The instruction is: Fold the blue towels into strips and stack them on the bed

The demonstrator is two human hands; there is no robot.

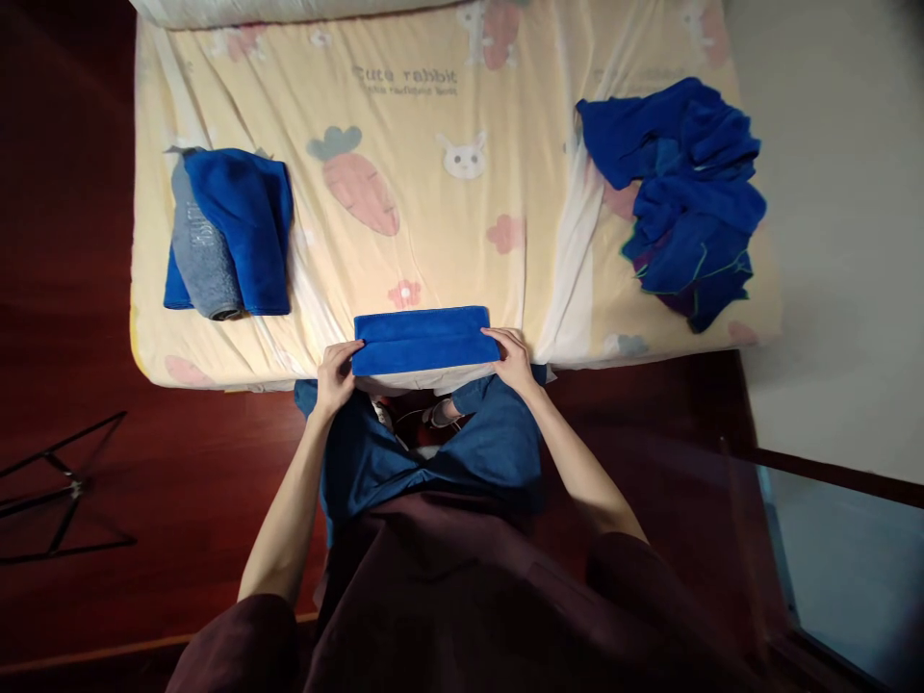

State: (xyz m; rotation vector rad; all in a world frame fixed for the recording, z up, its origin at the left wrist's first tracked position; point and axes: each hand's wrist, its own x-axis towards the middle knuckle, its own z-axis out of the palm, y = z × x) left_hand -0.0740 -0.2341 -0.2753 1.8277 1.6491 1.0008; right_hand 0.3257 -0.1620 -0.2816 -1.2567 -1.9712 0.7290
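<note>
A blue cloth (421,358), folded into a flat, narrow rectangle with a crease along its length, lies at the front edge of the bed. My left hand (336,377) is closed on its left end, thumb and fingers at the edge. At the opposite end my right hand (512,360) pinches the upper right corner area. Over to the left sits a stack of folded blue cloths (264,241) with a rolled grey cloth (202,241) on it. A crumpled heap of blue cloths (693,202), some with green edging, lies at the right.
The bed has a yellow sheet (433,221) printed with carrots and rabbits. A white rolled edge (274,8) runs along its far side. On the dark red floor at left stands a black metal stand (72,489). A pale wall (830,241) rises on the right.
</note>
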